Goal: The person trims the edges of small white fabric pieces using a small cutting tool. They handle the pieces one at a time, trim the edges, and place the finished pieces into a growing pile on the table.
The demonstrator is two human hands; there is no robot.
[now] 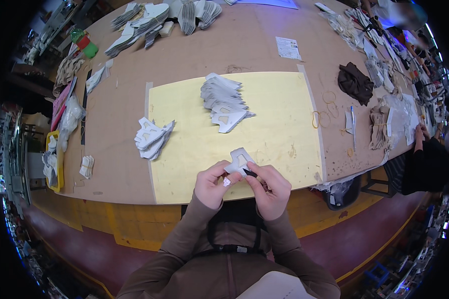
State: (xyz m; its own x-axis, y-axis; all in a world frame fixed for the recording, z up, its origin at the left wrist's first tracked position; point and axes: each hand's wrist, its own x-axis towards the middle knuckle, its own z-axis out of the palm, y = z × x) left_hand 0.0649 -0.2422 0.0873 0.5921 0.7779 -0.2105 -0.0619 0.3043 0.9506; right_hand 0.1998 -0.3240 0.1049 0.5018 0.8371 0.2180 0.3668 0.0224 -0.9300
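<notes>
Near the table's front edge, my left hand [212, 185] pinches a small light-grey cut piece [239, 158] with an opening in its middle. My right hand [270, 190] is closed at the piece's lower right edge, with a small black object [250, 173] between the fingers; its kind is too small to tell. Beyond my hands, a fanned stack of similar grey pieces [224, 102] lies on the yellow sheet [274, 129]. A smaller pile of such pieces [154, 138] rests to the left, across the sheet's taped edge.
Bundles of grey pieces [139, 25] lie at the far left. Rubber bands [322, 119], a pen [353, 121], a dark cloth [355, 83] and a banded bundle [379, 127] lie to the right. A yellow crate [60, 164] stands at left; a person [429, 164] is at right.
</notes>
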